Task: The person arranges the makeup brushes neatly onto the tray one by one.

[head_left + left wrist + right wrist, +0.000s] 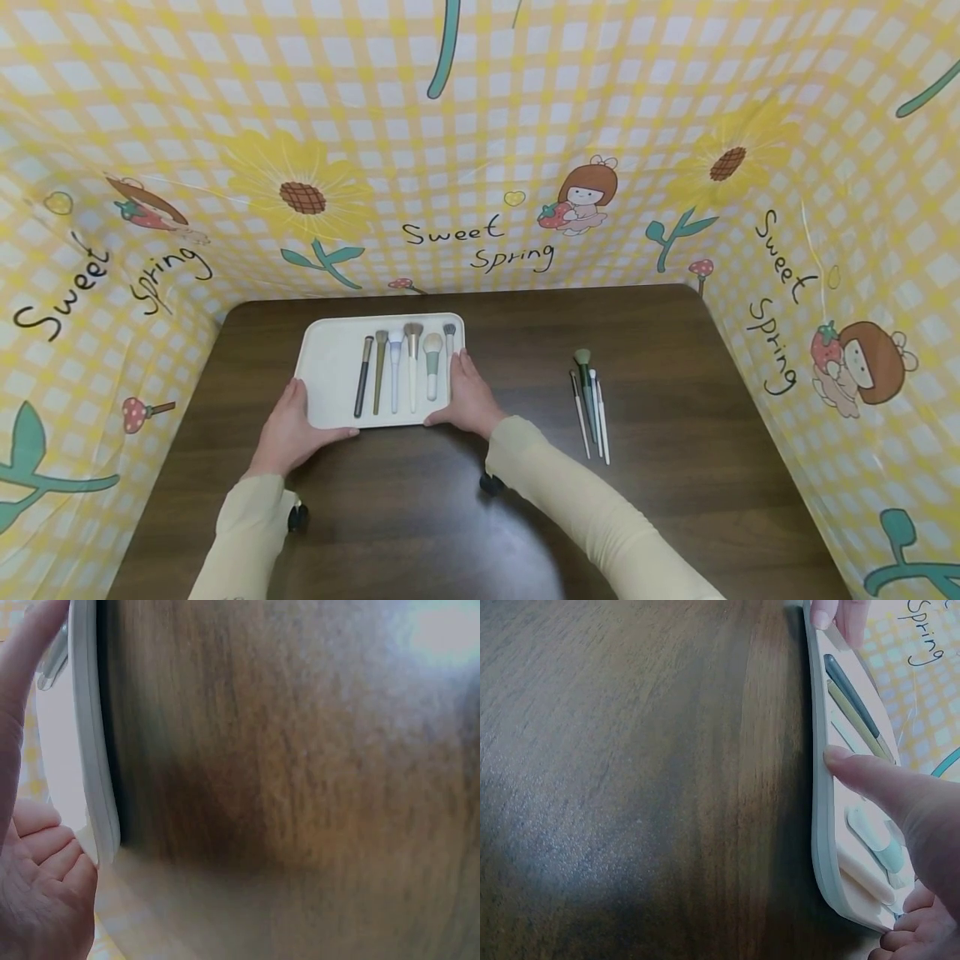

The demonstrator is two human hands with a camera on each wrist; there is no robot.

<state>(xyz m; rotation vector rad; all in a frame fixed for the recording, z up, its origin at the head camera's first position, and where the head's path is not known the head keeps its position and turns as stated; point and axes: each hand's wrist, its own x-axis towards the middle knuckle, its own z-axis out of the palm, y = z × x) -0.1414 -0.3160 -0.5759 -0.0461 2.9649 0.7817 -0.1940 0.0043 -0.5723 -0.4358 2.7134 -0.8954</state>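
Observation:
A white rectangular tray [328, 367] is at the left of the brown table, held at both ends. Several makeup brushes lie in a row on its right half, from a dark-handled brush [362, 379] to a pale green fluffy brush [432, 371] and a small one by the right rim. My left hand [291, 429] grips the left end, thumb along the front edge; the left wrist view shows its fingers curled at the tray's corner. Gripping the right end, my right hand [468, 398] has its thumb on the front rim and its fingers round the side [911, 930].
Right of the tray, a loose group of brushes lies on the table [660, 375], among them a dark green brush [585, 383] and a white-handled brush [602, 425]. A yellow checked cloth [480, 142] with printed flowers surrounds the table at the back and sides.

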